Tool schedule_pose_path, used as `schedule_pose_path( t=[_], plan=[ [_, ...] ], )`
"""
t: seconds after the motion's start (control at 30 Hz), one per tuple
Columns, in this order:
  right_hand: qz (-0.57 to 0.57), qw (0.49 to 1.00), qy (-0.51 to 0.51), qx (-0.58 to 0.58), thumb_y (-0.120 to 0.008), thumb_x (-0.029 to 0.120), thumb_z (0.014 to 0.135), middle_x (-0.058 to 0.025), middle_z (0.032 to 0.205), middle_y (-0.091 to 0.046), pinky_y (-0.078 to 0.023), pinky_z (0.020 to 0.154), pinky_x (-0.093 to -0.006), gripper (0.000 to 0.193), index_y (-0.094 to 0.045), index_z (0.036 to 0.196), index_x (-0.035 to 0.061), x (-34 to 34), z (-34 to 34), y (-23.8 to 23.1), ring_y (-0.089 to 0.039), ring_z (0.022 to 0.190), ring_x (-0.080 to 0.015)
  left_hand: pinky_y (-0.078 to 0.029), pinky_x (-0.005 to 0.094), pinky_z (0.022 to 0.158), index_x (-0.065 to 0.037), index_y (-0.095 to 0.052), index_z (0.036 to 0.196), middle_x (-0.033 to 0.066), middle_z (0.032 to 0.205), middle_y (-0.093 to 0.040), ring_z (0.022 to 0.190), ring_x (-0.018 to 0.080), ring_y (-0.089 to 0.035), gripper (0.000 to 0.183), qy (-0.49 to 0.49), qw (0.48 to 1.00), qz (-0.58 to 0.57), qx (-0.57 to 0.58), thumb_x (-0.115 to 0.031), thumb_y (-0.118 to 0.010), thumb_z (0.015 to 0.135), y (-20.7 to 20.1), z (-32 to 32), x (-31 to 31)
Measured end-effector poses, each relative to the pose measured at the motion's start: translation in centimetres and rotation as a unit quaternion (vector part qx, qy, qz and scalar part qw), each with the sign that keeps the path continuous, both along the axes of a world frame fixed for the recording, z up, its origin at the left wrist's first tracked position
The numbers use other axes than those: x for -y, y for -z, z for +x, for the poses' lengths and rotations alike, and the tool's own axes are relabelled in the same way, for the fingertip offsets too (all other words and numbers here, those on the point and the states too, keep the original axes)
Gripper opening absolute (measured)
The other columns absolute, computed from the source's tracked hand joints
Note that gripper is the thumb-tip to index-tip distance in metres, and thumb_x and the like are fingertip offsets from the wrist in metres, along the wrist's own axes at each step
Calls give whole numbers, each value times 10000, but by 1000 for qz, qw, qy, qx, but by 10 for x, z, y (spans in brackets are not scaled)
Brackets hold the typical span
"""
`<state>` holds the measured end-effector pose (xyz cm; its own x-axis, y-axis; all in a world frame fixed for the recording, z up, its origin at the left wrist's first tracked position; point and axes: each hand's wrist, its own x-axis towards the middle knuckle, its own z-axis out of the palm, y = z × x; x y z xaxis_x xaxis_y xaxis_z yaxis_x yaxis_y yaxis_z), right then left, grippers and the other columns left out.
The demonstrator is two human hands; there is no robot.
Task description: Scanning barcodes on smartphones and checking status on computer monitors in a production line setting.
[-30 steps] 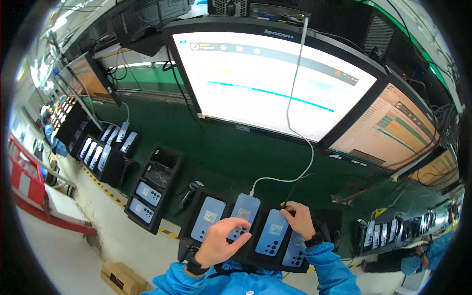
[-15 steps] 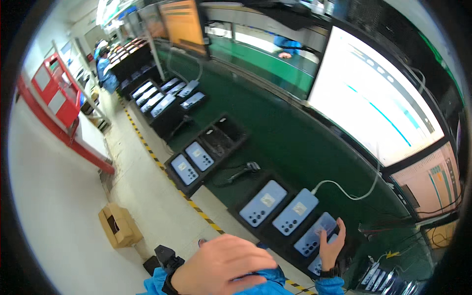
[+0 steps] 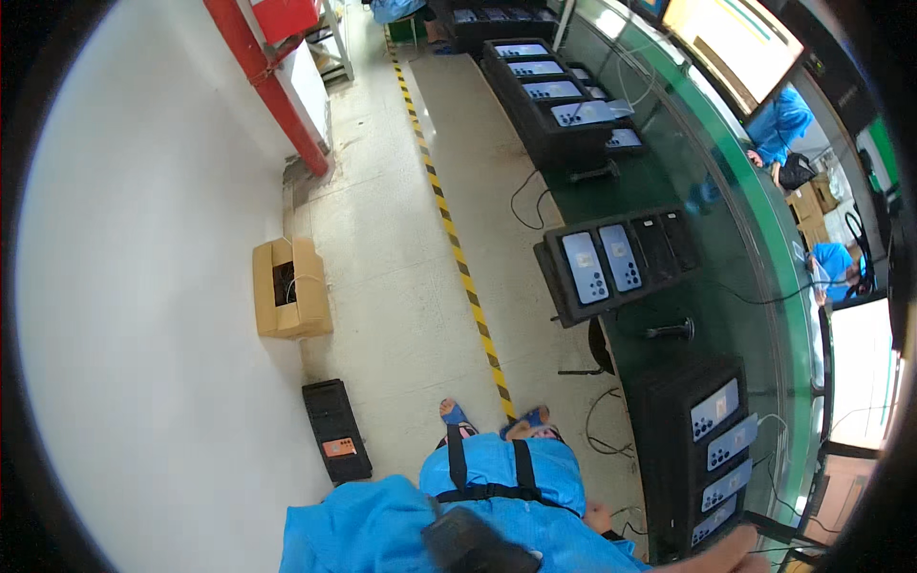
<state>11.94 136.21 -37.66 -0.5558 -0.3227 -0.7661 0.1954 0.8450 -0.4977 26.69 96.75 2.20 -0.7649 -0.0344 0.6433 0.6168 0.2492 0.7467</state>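
One blurred hand of mine [image 3: 721, 556] shows at the lower edge, below the near black tray [image 3: 659, 420] of light-blue phones [image 3: 714, 409]; its fingers are mostly cut off. Smaller, my other hand [image 3: 600, 517] sits beside my blue garment, partly behind a sleeve. Which is left and which is right I cannot tell for sure. No held thing shows in either. A blurred black object [image 3: 473, 542] lies across my blue sleeve [image 3: 358, 525]. In the tray, several phones lie with camera lenses up; a white cable [image 3: 776, 418] runs to one phone [image 3: 733, 444].
Along the green bench [image 3: 654, 358] stand a second tray [image 3: 564, 306] with two phones, a black handheld scanner [image 3: 673, 329] and farther phone stacks [image 3: 549, 124]. Monitors [image 3: 864, 363] line the right. On the floor are a cardboard box [image 3: 287, 329], a black tray [image 3: 330, 411] and striped tape [image 3: 449, 229].
My view has swung toward the floor and wall, so the bench sits farther right. The right hand was at the third phone, fingers spread; no hand shows over that phone now.
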Motion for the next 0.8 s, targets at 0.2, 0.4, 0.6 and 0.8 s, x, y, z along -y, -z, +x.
schedule_pose_path(
  t=[0.2,0.4,0.6,0.8],
  plan=[
    [122,986,-25,109,-620,212,909,-80,915,-689,-516,623,-294,261,-637,1105,41,76,11,-2,-652,750,-168,-477,364,778,-102,-642,1080,45,978,-646,894,221,-616,312,-50,992,111,33,-203,-722,796,14,42,78],
    [-44,994,52,81,-619,195,926,-101,1027,-674,-524,738,-299,305,-608,1154,-6,258,-20,60,-650,844,-191,-479,365,770,-97,-641,1083,50,978,-645,886,223,-617,311,-40,980,191,46,-193,-724,798,27,22,165],
    [-249,959,-129,26,-646,227,912,-102,1070,-677,-496,863,-300,335,-617,1153,-4,507,-48,3,-633,981,-165,-481,367,762,-92,-640,1085,55,977,-645,878,224,-617,311,-52,970,225,75,-183,-726,801,14,-26,260],
    [-312,939,-140,-18,-651,230,904,-105,1017,-696,-513,832,-306,296,-640,1114,21,614,-98,-32,-658,928,-176,-483,368,754,-87,-640,1088,61,977,-645,870,225,-618,310,-77,932,287,209,-174,-727,804,23,-48,352]
  ],
)
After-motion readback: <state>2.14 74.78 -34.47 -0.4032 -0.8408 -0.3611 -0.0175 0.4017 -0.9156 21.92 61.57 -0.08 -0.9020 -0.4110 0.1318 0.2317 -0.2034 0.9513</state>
